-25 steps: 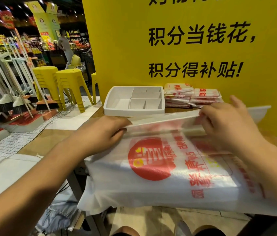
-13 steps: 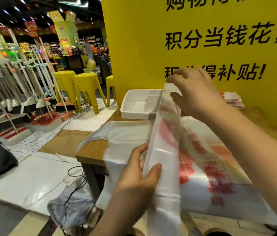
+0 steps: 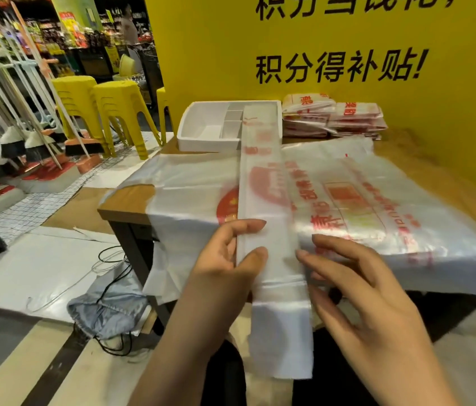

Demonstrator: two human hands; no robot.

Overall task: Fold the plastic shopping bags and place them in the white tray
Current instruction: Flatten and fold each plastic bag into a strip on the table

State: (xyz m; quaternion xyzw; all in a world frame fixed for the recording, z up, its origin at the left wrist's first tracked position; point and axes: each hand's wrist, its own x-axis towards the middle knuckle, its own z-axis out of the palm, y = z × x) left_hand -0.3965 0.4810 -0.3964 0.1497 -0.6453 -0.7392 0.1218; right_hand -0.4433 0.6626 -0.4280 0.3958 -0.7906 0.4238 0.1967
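A plastic shopping bag folded into a long narrow strip (image 3: pixel 263 183) lies lengthwise across a stack of flat white bags with red print (image 3: pixel 377 206). Its far end reaches over the white tray (image 3: pixel 201 124) and its near end hangs off the table's front edge. My left hand (image 3: pixel 228 259) pinches the strip's left edge between thumb and fingers near the table's front. My right hand (image 3: pixel 356 276) lies beside the strip's right edge with fingers straight, touching the plastic. The divided tray stands at the back of the table.
A pile of folded bags (image 3: pixel 333 115) sits right of the tray against the yellow sign wall (image 3: pixel 318 39). The wooden table's left corner (image 3: pixel 125 203) is bare. Yellow stools (image 3: pixel 99 109), brooms (image 3: pixel 11 112) and a grey drawstring bag (image 3: pixel 108 312) with cables are on the floor at left.
The strip was held up in the air by both hands; now it lies flat along the stack. My right hand has come down from its far end to the near end.
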